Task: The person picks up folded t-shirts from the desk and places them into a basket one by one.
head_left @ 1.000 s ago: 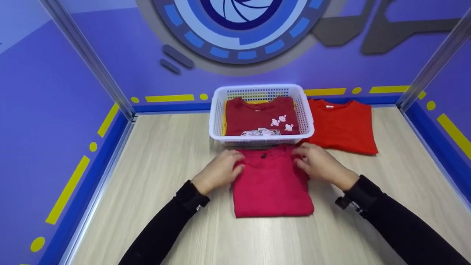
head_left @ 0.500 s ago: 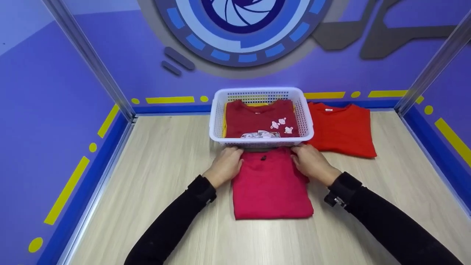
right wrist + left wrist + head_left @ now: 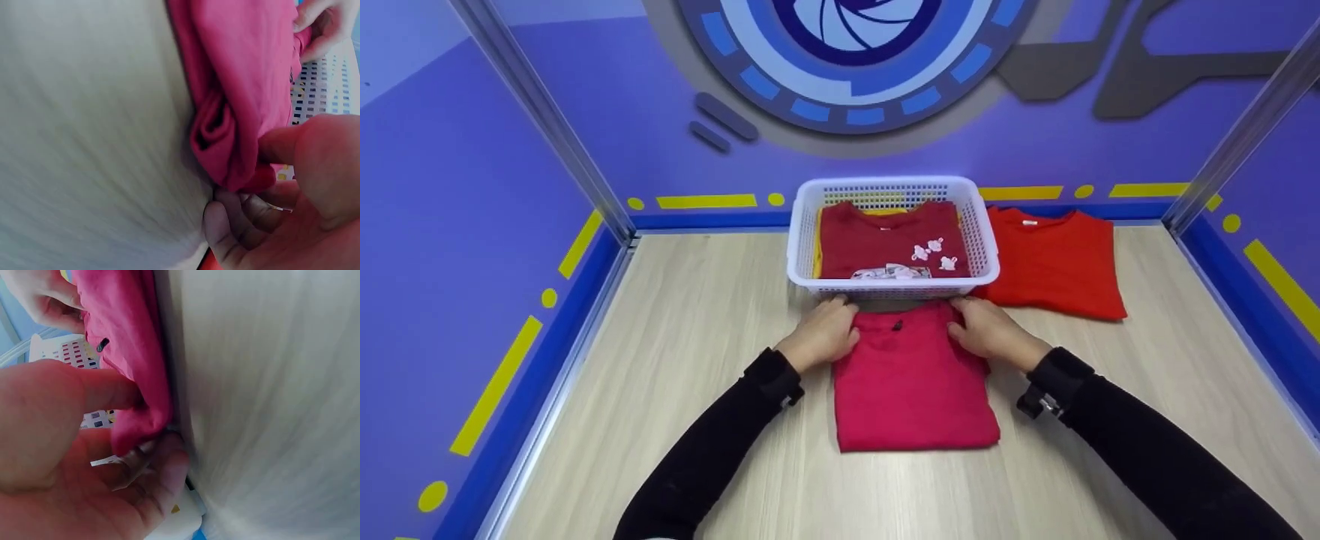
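Note:
A folded crimson shirt [image 3: 915, 390] lies on the wooden table just in front of the white basket. At its far left corner my left hand [image 3: 821, 331] pinches the cloth, thumb on top and fingers beneath the edge, as the left wrist view shows with the shirt [image 3: 132, 343] between them. My right hand [image 3: 994, 330] holds the far right corner the same way; in the right wrist view its thumb presses the rolled fold of the shirt [image 3: 242, 101] with fingers curled under it. Part of each hand's fingertips is hidden by cloth.
A white plastic basket [image 3: 894, 284] stands behind the shirt, holding a folded dark red shirt [image 3: 877, 244] with printed figures over something yellow. To its right lies a folded orange-red shirt [image 3: 1057, 262]. Blue-purple panels [image 3: 720, 172] wall the table [image 3: 697, 300] at back and sides.
Both hands have moved inward and slightly away from me to the shirt's far corners, and their fingers have gone under the cloth and taken hold. The basket and other shirts stay put.

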`<move>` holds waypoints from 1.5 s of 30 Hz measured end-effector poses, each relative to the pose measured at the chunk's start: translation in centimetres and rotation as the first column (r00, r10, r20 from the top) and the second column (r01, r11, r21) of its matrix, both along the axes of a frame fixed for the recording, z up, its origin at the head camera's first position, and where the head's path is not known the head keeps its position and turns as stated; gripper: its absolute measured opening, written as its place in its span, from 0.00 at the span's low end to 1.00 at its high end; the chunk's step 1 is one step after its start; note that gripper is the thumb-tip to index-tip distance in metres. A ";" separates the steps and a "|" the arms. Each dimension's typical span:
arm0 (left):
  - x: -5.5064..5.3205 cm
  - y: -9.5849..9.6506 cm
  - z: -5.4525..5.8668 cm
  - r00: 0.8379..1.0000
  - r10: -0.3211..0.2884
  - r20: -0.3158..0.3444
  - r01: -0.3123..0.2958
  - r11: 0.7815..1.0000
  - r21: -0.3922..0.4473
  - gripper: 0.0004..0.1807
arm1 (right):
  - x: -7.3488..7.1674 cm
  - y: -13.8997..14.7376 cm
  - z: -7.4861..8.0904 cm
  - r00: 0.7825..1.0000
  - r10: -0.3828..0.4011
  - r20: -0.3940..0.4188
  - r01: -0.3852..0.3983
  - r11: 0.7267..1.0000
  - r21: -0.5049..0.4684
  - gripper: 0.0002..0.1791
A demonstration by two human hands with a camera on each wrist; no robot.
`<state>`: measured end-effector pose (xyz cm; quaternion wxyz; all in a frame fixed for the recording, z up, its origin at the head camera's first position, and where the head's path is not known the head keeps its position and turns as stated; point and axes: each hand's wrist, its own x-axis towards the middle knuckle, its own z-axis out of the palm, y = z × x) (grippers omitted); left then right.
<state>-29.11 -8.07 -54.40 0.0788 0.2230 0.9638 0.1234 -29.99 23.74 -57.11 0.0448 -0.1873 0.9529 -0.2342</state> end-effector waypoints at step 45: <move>3.9 -5.1 13.4 0.984 -0.054 -0.169 0.134 0.853 0.504 0.06 | 6.9 2.5 16.8 0.941 0.023 -0.339 -0.105 0.969 -0.225 0.11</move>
